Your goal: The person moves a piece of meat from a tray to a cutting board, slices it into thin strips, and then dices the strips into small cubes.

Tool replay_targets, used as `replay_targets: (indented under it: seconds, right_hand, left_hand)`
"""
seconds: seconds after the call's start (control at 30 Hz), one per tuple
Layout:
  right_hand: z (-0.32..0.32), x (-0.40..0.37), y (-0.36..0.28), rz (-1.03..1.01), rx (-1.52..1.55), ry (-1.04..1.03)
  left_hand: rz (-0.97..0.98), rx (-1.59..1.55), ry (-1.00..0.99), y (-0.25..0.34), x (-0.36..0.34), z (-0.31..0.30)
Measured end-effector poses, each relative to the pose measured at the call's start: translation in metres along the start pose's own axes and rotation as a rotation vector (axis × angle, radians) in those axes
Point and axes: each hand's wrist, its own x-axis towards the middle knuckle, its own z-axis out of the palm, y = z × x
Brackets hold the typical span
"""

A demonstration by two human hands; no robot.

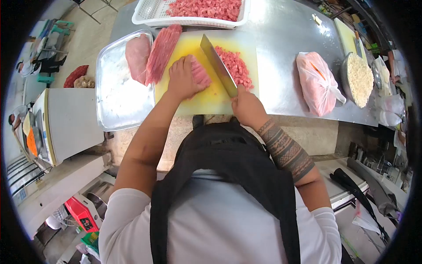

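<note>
A yellow cutting board lies on the metal table. On it, my left hand rests over a piece of sliced pink meat, fingers bent against it. My right hand grips the handle of a wide knife, whose blade slants up and left between that piece and a pile of diced meat. A long slab of meat lies across the board's left edge and the clear tray, beside a paler piece.
Beyond the board stands a white basket of diced meat. To the right on the metal table are a plastic bag of meat, a bowl of pale crumbly food and another board with a knife. People sit at far left.
</note>
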Motion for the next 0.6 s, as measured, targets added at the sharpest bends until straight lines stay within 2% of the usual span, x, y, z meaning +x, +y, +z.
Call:
replay_targets:
  seconds: [0.17, 0.27, 0.37, 0.5, 0.6]
  right_hand:
    - [0.001, -0.001, 0.002, -0.073, 0.016, 0.002]
    - [0.002, 0.001, 0.000, -0.122, 0.050, -0.013]
    - [0.001, 0.004, 0.002, -0.159, 0.029, -0.018]
    - [-0.007, 0.009, 0.003, -0.112, 0.070, -0.067]
    - [-0.007, 0.009, 0.004, -0.143, 0.081, -0.067]
  left_hand:
    - [-0.013, -0.008, -0.096, 0.015, 0.003, -0.007]
    - [0.149, 0.006, -0.088, 0.036, -0.005, 0.007]
    - [0.091, 0.033, -0.101, 0.043, -0.008, 0.002]
    - [-0.001, 0.194, -0.111, 0.060, -0.028, -0.013]
    - [-0.001, -0.018, -0.139, 0.038, -0.016, -0.008]
